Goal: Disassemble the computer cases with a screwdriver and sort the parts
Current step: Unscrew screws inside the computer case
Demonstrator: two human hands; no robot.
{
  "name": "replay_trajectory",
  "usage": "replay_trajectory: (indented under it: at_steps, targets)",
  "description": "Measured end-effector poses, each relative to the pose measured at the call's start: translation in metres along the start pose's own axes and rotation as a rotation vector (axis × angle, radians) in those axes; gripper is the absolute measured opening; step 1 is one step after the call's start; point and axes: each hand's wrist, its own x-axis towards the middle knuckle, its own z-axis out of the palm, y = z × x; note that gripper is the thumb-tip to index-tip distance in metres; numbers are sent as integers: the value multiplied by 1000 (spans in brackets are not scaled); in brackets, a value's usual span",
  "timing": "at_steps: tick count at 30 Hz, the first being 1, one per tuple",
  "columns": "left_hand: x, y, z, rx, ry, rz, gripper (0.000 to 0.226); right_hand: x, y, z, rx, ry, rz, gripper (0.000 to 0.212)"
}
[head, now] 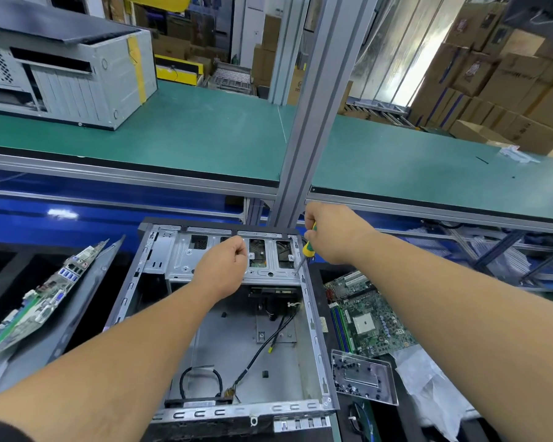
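Open computer case (205,339) nearest; left hand (224,266) fisted on drive cage (186,256); right hand (332,232) grips screwdriver (307,250).

One cam only, worn on the person's head, wide-angle w/ bent edges. Looks forward and down, close over the open grey metal computer case (237,314) at arm's reach; farther up the frame, the green-topped bench shelf (205,132) and stacked brown cardboard boxes (492,74).
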Motion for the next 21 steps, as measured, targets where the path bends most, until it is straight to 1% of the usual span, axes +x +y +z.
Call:
replay_trajectory:
  at_steps: [3,16,21]
  targets:
    - [1,0,1,3,3,-4,23,1,-1,0,2,20,-10,9]
    - [1,0,0,8,4,2,24,3,-3,0,-42,-5,-22,9]
    - [0,2,-2,17,7,10,24,3,1,3,-2,9,1,12]
